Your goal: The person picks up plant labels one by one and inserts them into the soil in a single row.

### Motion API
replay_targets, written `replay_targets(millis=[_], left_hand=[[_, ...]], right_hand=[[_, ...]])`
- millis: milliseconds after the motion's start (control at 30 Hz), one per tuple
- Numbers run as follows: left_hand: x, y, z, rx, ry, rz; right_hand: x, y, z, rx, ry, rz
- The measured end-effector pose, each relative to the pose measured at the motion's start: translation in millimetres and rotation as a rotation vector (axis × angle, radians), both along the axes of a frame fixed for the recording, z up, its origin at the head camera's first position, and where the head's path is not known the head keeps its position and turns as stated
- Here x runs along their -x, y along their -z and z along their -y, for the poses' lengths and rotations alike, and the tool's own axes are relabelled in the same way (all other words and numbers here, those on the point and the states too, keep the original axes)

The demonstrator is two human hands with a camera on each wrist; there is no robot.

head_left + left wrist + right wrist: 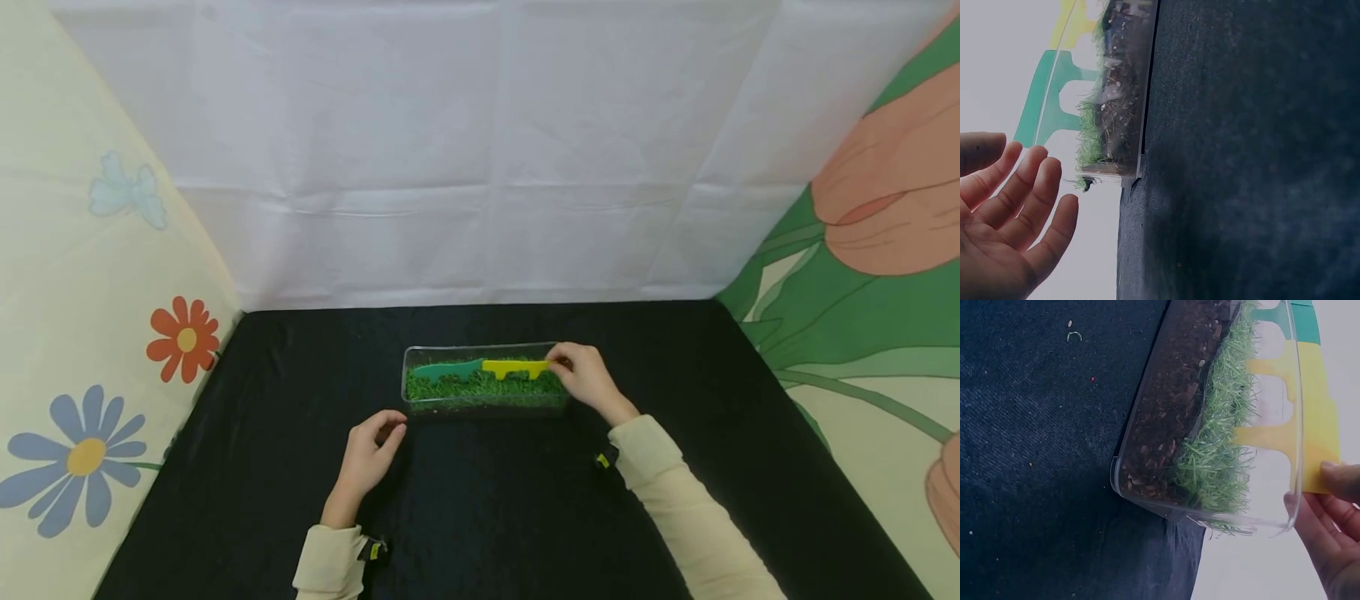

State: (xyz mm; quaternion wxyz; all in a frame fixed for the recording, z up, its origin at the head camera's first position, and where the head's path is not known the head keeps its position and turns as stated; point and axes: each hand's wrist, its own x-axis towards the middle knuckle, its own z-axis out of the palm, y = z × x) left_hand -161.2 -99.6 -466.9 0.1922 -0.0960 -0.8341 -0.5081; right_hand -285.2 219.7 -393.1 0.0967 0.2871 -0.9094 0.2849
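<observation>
On the dark cloth stands a long clear plastic box [480, 402] with soil [1166, 412] below and green grass [1213, 465] on top. A yellow fence-like piece [513, 367] with short legs stands lengthwise in the grass, its top edge above the rim. End to end with it, on the left, is a teal piece [448, 370] of similar shape. My right hand [587, 377] pinches the yellow piece's right end between thumb and fingers, over the box's right end. Near the box's left front corner, my left hand [367, 454] holds nothing, fingers loosely bent.
Black cloth [480, 517] covers the table around the box. A few small crumbs lie on it in the right wrist view. Behind hangs a white sheet [480, 167], and flower-patterned cloths [97, 275] flank both sides.
</observation>
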Motion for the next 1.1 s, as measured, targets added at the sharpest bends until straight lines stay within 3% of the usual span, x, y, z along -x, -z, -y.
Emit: replay_targets(millis=[767, 1100], left_hand=[[-1.6, -0.3, 1.1, 0.000, 0.002, 0.002], [-1.8, 0.1, 0.7, -0.001, 0.009, 0.008]], right_hand=[[0.3, 4.4, -7.2, 0.018, 0.067, -0.002], [0.1, 1.0, -5.1, 0.004, 0.048, -0.007]])
